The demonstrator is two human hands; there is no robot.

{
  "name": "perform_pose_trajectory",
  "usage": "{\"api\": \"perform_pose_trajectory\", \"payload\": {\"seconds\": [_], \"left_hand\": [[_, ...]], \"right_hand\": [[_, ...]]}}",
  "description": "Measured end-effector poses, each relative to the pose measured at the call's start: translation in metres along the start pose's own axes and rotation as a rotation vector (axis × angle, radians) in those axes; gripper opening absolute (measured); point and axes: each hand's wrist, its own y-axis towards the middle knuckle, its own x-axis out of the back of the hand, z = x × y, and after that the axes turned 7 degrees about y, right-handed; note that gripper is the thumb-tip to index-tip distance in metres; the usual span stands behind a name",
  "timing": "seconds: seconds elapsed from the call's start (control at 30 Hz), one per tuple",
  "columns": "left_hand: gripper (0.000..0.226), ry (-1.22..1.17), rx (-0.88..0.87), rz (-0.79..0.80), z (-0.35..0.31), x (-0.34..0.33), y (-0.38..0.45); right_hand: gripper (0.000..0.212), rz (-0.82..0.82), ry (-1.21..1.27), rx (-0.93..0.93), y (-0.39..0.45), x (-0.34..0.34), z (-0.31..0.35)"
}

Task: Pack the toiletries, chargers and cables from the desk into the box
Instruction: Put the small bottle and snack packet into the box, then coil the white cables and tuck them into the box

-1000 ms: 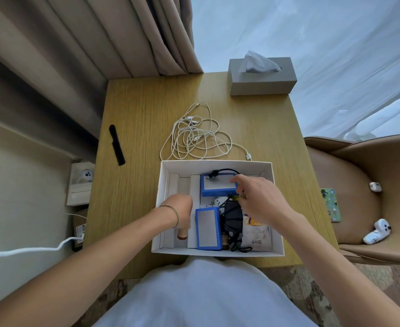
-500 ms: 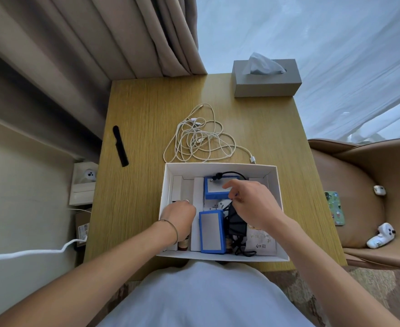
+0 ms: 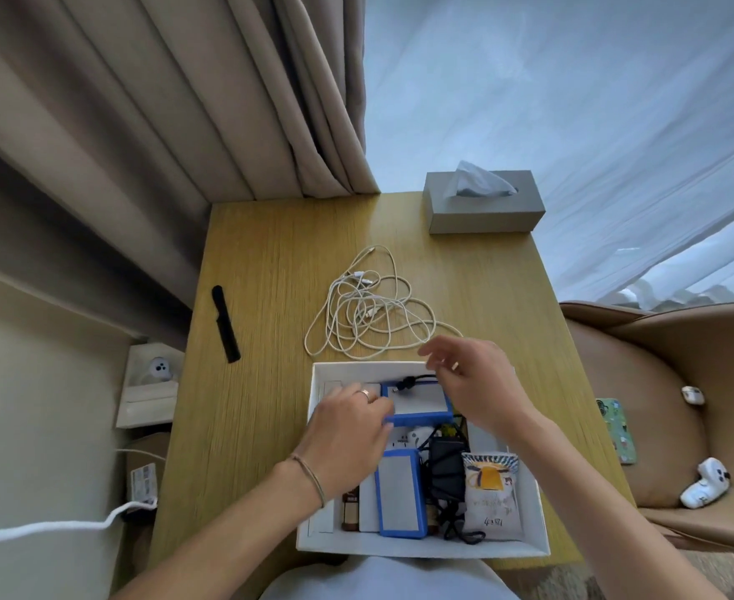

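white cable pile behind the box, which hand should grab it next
Right. The right hand hovers open at the box's far rim, just short of the white cable pile. The left hand is lower, inside the box, touching the blue-edged case.

Hands (image 3: 404, 409) over packed box (image 3: 317, 378)
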Motion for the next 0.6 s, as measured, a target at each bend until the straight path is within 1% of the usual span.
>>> {"api": "perform_pose_trajectory", "payload": {"seconds": [0.07, 0.1, 0.2, 0.33, 0.47, 0.53, 0.6], "left_hand": [[0.019, -0.084, -0.018, -0.138, 0.011, 0.023, 0.015], [0.018, -0.107, -0.008, -0.177, 0.018, 0.032, 0.023], [0.017, -0.159, 0.068, -0.207, 0.04, 0.049, 0.046], [0.018, -0.196, 0.148, -0.142, 0.066, 0.048, 0.07], [0.015, -0.252, 0.217, -0.055, 0.082, 0.038, 0.086], [0.014, -0.285, 0.245, -0.005, 0.087, 0.032, 0.093], [0.014, -0.318, 0.273, 0.042, 0.091, 0.027, 0.099]], "right_hand": [[0.027, -0.013, 0.02, 0.01, 0.01, 0.006, 0.006], [0.027, -0.016, 0.038, 0.012, 0.014, 0.008, 0.008], [0.028, -0.012, 0.054, 0.007, 0.029, 0.011, 0.013], [0.027, -0.005, 0.069, -0.02, 0.057, 0.012, 0.009], [0.026, 0.031, 0.054, -0.094, 0.091, 0.007, -0.006], [0.027, 0.106, 0.017, -0.135, 0.109, 0.001, -0.015], [0.027, 0.242, -0.023, -0.193, 0.124, -0.009, -0.023]]}}
